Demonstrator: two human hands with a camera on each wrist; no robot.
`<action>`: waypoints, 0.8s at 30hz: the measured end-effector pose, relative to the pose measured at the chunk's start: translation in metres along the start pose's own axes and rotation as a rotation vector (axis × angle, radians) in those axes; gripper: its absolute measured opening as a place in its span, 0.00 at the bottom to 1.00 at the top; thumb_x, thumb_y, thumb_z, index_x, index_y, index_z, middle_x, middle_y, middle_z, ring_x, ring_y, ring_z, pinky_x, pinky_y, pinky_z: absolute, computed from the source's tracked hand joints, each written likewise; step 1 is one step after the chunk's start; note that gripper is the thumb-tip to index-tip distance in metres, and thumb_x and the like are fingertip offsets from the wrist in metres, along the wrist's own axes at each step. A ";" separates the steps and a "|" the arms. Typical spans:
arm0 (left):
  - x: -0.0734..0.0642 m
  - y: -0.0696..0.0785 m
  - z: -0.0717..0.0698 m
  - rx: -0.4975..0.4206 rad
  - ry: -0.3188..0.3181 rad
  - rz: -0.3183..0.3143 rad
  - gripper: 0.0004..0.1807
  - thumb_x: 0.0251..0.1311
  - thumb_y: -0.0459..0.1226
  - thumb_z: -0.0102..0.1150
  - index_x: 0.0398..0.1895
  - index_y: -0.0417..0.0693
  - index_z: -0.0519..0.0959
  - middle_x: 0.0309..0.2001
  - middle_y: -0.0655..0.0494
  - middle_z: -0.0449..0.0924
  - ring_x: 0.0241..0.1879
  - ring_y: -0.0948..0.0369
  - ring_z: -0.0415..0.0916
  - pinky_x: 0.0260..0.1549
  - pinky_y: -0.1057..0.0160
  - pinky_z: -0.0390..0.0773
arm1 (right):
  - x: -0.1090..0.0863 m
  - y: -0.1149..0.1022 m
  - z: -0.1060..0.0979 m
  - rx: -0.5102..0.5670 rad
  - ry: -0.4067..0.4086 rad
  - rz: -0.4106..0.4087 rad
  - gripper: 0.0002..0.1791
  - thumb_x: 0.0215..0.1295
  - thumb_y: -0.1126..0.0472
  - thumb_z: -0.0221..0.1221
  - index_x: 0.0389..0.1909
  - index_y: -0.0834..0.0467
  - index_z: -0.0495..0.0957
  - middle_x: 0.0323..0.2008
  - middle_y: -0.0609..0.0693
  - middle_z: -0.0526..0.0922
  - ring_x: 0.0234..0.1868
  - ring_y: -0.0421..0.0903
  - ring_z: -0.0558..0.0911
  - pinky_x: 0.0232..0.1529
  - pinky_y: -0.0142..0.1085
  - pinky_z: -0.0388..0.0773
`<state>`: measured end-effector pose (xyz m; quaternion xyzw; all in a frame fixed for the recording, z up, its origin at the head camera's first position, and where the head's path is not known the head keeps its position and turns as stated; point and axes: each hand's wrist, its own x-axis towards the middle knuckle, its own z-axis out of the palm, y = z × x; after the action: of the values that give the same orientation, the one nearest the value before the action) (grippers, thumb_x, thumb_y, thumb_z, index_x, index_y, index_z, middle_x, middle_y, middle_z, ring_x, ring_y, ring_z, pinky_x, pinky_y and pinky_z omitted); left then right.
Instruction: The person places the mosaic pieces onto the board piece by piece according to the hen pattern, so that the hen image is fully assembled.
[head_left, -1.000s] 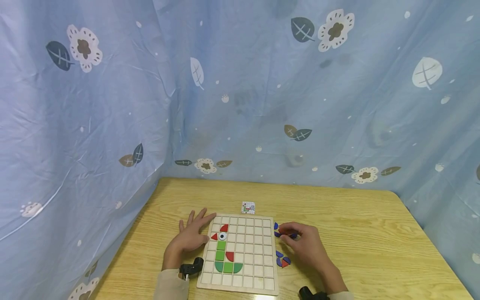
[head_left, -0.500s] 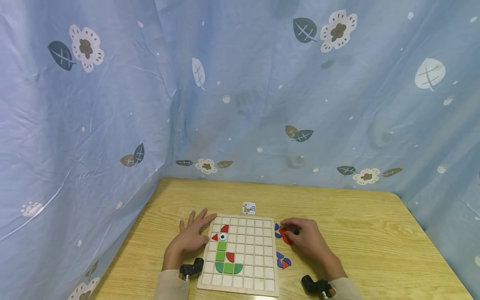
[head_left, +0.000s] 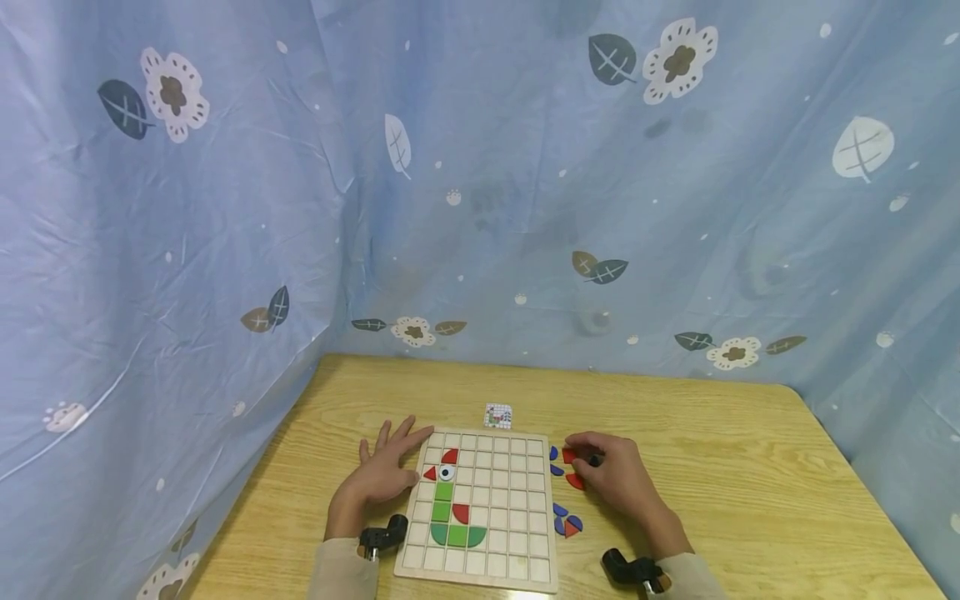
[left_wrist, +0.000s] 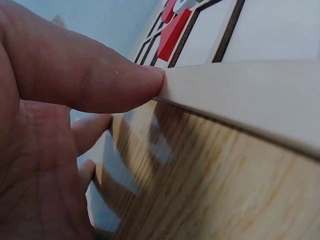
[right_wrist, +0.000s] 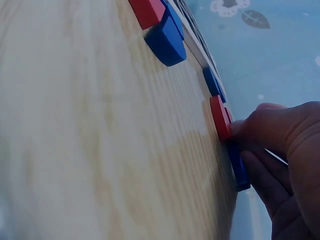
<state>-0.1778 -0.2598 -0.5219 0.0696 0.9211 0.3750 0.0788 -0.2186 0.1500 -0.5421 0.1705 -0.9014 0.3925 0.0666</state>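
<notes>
My left hand [head_left: 380, 477] lies with fingers spread at the left edge of the wooden grid board [head_left: 498, 582], its thumb touching the rim in the left wrist view. On the board, red, green and eye-marked pieces form a bird-like figure, with a green square [head_left: 441, 511] in its neck. My right hand [head_left: 617, 473] is to the right of the board, thumb and index finger pinching a red puzzle piece [head_left: 568, 456]. A red quarter-circle piece [head_left: 575, 482] lies by the thumb. A blue piece [right_wrist: 239, 167] sits under the other fingers in the right wrist view.
A small printed pattern card [head_left: 498, 416] lies behind the board. Blue pieces [head_left: 557, 470] lie along the board's right edge. Closer to me is a cluster of blue pieces with a red triangle [head_left: 572, 527]. A blue patterned curtain [head_left: 487, 208] hangs around the wooden table [head_left: 720, 467].
My right hand has shifted slightly right, and the red pieces under it have come apart into two visible parts. My left hand and the figure on the board have stayed put.
</notes>
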 end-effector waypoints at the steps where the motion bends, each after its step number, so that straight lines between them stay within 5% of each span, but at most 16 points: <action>1: 0.000 0.000 0.000 0.001 0.001 0.000 0.46 0.55 0.27 0.63 0.82 0.53 0.72 0.89 0.38 0.50 0.88 0.29 0.27 0.73 0.17 0.20 | 0.000 0.000 0.000 -0.002 0.003 -0.001 0.18 0.63 0.70 0.75 0.52 0.54 0.91 0.45 0.44 0.94 0.45 0.43 0.91 0.48 0.36 0.88; 8: 0.000 0.001 0.000 0.008 0.007 -0.007 0.46 0.54 0.27 0.64 0.82 0.54 0.72 0.89 0.38 0.50 0.88 0.29 0.28 0.74 0.17 0.20 | -0.001 -0.005 -0.001 -0.003 0.018 0.009 0.17 0.64 0.69 0.75 0.53 0.55 0.91 0.46 0.46 0.94 0.49 0.48 0.93 0.51 0.40 0.90; 16: 0.000 0.002 -0.001 -0.013 -0.001 -0.002 0.45 0.55 0.27 0.63 0.82 0.53 0.72 0.89 0.38 0.50 0.88 0.30 0.27 0.74 0.18 0.19 | -0.017 -0.025 -0.005 0.071 0.016 0.061 0.15 0.64 0.69 0.75 0.50 0.52 0.92 0.43 0.43 0.94 0.42 0.38 0.90 0.43 0.33 0.87; 24: -0.001 0.003 -0.002 -0.018 0.006 -0.010 0.46 0.54 0.27 0.64 0.82 0.54 0.73 0.89 0.38 0.50 0.88 0.30 0.27 0.74 0.18 0.18 | -0.041 -0.046 0.009 0.192 -0.016 -0.044 0.14 0.62 0.70 0.76 0.48 0.55 0.92 0.44 0.46 0.95 0.43 0.42 0.93 0.47 0.37 0.91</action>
<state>-0.1767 -0.2588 -0.5183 0.0634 0.9181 0.3832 0.0786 -0.1638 0.1249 -0.5268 0.1991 -0.8561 0.4741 0.0514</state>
